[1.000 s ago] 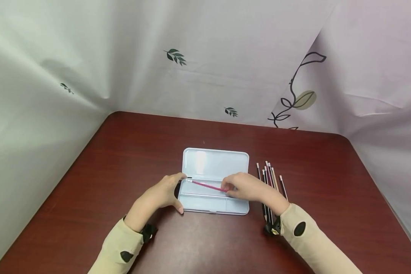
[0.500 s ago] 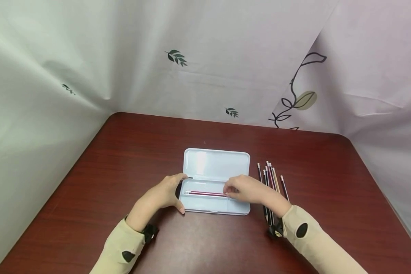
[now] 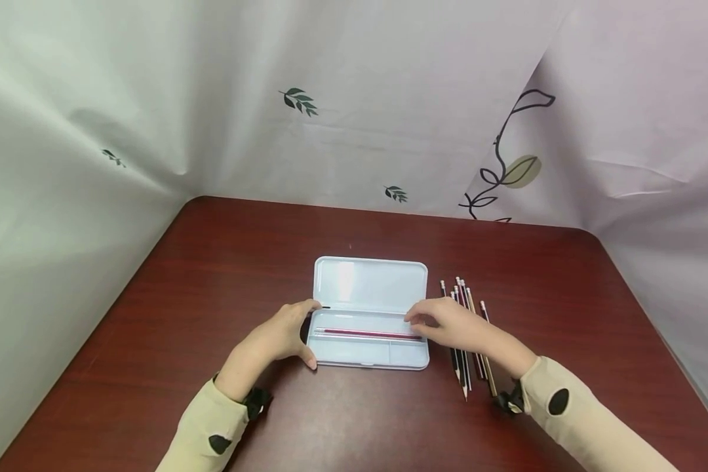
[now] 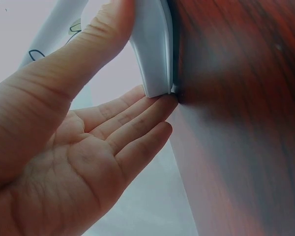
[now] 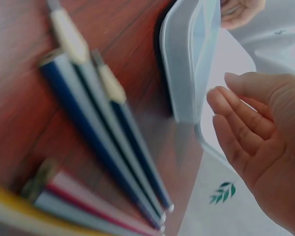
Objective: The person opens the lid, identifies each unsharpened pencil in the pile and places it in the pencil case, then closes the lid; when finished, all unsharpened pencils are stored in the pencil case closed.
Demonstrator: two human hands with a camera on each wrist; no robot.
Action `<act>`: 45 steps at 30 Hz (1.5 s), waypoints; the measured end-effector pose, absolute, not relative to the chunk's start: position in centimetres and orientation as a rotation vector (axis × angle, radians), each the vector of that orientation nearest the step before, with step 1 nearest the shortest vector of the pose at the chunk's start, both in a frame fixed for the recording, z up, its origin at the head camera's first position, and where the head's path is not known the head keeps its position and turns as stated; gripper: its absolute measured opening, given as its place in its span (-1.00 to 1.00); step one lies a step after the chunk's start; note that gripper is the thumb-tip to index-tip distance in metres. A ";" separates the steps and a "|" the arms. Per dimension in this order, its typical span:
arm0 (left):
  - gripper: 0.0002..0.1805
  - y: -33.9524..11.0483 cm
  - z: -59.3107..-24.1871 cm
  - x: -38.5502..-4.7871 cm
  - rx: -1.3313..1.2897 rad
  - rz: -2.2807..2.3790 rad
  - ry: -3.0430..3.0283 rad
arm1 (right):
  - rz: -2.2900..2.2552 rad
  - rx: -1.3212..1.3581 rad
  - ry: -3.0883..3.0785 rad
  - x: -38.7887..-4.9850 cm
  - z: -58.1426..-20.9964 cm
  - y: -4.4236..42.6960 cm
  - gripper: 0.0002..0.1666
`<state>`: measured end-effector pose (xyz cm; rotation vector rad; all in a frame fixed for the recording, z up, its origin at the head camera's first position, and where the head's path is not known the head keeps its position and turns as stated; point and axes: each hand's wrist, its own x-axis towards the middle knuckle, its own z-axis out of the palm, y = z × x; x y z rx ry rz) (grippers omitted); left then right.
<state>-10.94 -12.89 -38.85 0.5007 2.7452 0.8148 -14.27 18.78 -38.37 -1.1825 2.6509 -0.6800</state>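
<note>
A white tin case (image 3: 348, 354) lies with its lid folded back. A red pencil (image 3: 368, 334) rests lengthwise in its long rear compartment. My left hand (image 3: 274, 337) grips the case's left end, thumb at the front corner and fingers at the back; in the left wrist view, the hand (image 4: 88, 152) has its fingertips against the end of the case (image 4: 152, 54). Over the case's right end is my right hand (image 3: 457, 328), holding nothing. The right wrist view shows that hand (image 5: 280, 142) with loosely bent fingers beside the case (image 5: 179, 64).
Several pencils (image 3: 465, 367) lie on the brown table (image 3: 254, 242) just right of the case, partly under my right forearm. Their sharpened tips point toward the near edge. A pale curtain (image 3: 354, 131) with leaf prints hangs behind the table.
The red pencil has gone from slanting to lying flat along the compartment. My right hand has let go of it and moved right. My left hand has stayed at the case.
</note>
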 end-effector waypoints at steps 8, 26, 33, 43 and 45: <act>0.03 -12.8 -38.8 -11.0 0.435 0.818 2.717 | -0.799 -1.051 2.772 -12.7 -38.2 23.0 -0.81; 0.02 -12.8 -39.0 -11.2 0.417 0.816 2.718 | -0.833 -0.633 2.927 -10.6 -40.3 25.3 -0.84; 0.02 -12.9 -39.2 -11.2 0.409 0.822 2.711 | -0.826 -0.594 2.985 -10.6 -40.3 24.7 -0.85; 0.03 -12.8 -39.1 -11.1 0.405 0.818 2.710 | -0.798 -0.456 3.033 -11.5 -39.9 23.6 -0.79; 0.03 -12.8 -39.1 -11.1 0.407 0.816 2.709 | -0.772 -0.421 3.022 -11.6 -39.7 23.4 -0.75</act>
